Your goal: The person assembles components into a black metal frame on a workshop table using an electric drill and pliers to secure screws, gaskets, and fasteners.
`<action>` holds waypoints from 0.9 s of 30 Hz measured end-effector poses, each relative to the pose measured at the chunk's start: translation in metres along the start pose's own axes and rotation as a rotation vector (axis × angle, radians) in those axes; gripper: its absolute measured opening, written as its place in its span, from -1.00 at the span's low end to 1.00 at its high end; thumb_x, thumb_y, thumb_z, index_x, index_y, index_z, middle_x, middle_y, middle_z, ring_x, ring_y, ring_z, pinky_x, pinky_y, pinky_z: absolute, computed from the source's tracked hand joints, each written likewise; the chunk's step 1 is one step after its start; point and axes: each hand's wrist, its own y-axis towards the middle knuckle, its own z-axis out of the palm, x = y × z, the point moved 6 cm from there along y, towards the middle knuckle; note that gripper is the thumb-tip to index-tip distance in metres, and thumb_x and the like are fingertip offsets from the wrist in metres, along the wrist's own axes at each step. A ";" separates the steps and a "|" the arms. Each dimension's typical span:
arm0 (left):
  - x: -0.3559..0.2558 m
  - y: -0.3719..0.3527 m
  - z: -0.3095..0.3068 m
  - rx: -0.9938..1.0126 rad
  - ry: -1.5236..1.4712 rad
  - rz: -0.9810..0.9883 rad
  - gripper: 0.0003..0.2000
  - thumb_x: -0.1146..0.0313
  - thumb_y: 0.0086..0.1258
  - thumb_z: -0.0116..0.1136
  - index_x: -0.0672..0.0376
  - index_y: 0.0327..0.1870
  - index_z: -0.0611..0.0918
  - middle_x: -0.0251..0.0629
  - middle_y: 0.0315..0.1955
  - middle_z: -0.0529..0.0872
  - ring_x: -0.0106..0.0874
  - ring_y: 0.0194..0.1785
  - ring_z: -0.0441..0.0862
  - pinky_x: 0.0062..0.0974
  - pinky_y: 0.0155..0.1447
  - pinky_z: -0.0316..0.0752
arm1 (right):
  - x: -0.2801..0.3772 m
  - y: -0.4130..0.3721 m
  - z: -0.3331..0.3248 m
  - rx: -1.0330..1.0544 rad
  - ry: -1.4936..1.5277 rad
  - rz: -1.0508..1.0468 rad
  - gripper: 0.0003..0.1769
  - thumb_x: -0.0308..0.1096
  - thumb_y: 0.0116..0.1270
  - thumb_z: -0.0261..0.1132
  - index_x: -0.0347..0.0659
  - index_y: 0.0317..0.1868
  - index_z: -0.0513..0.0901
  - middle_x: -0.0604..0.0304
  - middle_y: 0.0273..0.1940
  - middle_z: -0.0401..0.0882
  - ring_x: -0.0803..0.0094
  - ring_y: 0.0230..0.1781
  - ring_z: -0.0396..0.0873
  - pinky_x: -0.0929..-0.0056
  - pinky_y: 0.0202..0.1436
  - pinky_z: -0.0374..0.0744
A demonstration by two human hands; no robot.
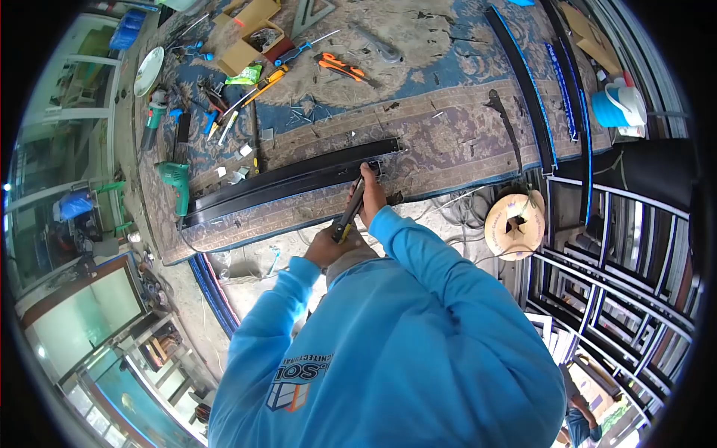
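Close in front of my body, my left hand (326,247) is closed around the lower end of a long dark tool with yellow on its handle (348,219). Its exact kind is hard to make out. My right hand (372,196) is wrapped round the upper part of the same tool, thumb pointing away from me. Just beyond my right hand lie long black metal profiles (291,178), side by side along the near edge of the carpeted table (441,153). My fingers partly hide the tool.
A green drill (176,184) lies at the profiles' left end. Beyond are orange-handled scissors (342,68), screwdrivers, a hammer and a cardboard box (250,46). A cardboard spool (515,224) and cables lie right, near metal frames (620,276) and a blue-white bucket (618,108).
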 end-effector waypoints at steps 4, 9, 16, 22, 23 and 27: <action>-0.012 0.006 -0.003 -0.167 0.157 0.149 -0.56 0.19 0.27 0.46 0.28 0.08 0.68 -0.07 -0.35 0.80 -0.31 -0.37 0.72 -0.31 -0.18 0.61 | -0.001 -0.006 0.001 0.016 0.020 0.014 -0.38 0.37 0.28 0.32 -0.06 -0.32 0.46 0.21 -0.51 0.45 0.31 -0.51 0.49 0.26 -0.36 0.55; -0.096 -0.040 -0.059 0.121 -0.461 -0.026 -0.19 0.10 0.23 0.53 0.38 0.39 0.40 0.06 -0.07 0.76 -0.28 -0.17 0.75 -0.33 -0.05 0.65 | -0.013 0.028 -0.027 -0.004 -0.123 -0.167 -0.39 0.34 0.28 0.33 -0.08 -0.28 0.45 0.23 -0.50 0.45 0.33 -0.51 0.49 0.30 -0.35 0.55; -0.007 0.004 0.003 -0.118 0.102 0.047 -0.56 0.11 0.20 0.54 0.30 -0.13 0.68 -0.19 -0.31 0.78 -0.33 -0.31 0.63 -0.31 -0.08 0.56 | -0.001 0.001 -0.003 0.016 0.097 0.035 -0.35 0.35 0.25 0.36 -0.15 -0.22 0.54 0.22 -0.43 0.47 0.34 -0.47 0.53 0.28 -0.45 0.55; -0.089 -0.029 -0.055 0.192 -0.310 -0.019 -0.38 0.23 0.26 0.49 0.40 0.25 0.53 -0.12 -0.32 0.80 -0.40 -0.19 0.76 -0.44 -0.04 0.61 | 0.003 0.005 -0.007 -0.091 0.022 -0.025 -0.32 0.37 0.24 0.35 -0.17 -0.20 0.56 0.20 -0.41 0.48 0.35 -0.47 0.53 0.34 -0.42 0.53; -0.112 -0.040 -0.068 0.167 -0.508 -0.112 -0.13 0.12 0.20 0.55 0.47 0.40 0.34 0.04 -0.10 0.76 -0.30 -0.03 0.74 -0.41 0.14 0.58 | 0.001 0.005 -0.012 -0.111 -0.012 -0.012 -0.32 0.37 0.24 0.35 -0.17 -0.20 0.56 0.20 -0.42 0.49 0.35 -0.48 0.53 0.35 -0.42 0.53; -0.051 -0.018 -0.024 0.163 0.111 0.013 -0.07 -0.02 0.16 0.57 0.37 0.44 0.35 0.15 0.18 0.62 -0.15 0.21 0.63 -0.34 0.32 0.48 | 0.006 -0.001 0.003 -0.015 0.082 -0.024 -0.36 0.38 0.29 0.31 -0.09 -0.36 0.46 0.21 -0.53 0.45 0.34 -0.53 0.50 0.34 -0.39 0.53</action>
